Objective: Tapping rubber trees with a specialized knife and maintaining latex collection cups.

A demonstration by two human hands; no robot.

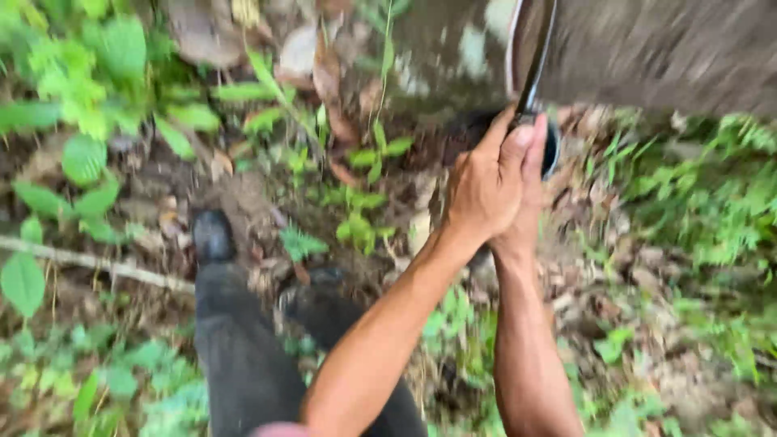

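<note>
Looking straight down at both bare forearms reaching forward, hands pressed together against a grey-brown tree trunk [664,48] at upper right. Left hand [481,190] curled over the right, fingers bent and closed, thumb pointing up toward a dark tapping knife [534,69] with a thin blade lying against the bark. Right hand [530,182] tucked under and behind the left, mostly covered, fingers wrapped shut around the lower end of the tool; exact grip hard to make out through motion blur. Pale strip of cut bark [511,48] running just left of the blade, touching it along its length. Dark round cup [552,146] showing just beside the right hand's knuckles, at the foot of the trunk, possibly fixed to it. Below, two legs in dark trousers [243,356] and a black boot [212,235] planted on leaf litter. Ground cover of green seedlings [360,202], dead brown leaves, a thin pale stick [89,263] lying across at left. Whole frame smeared.
</note>
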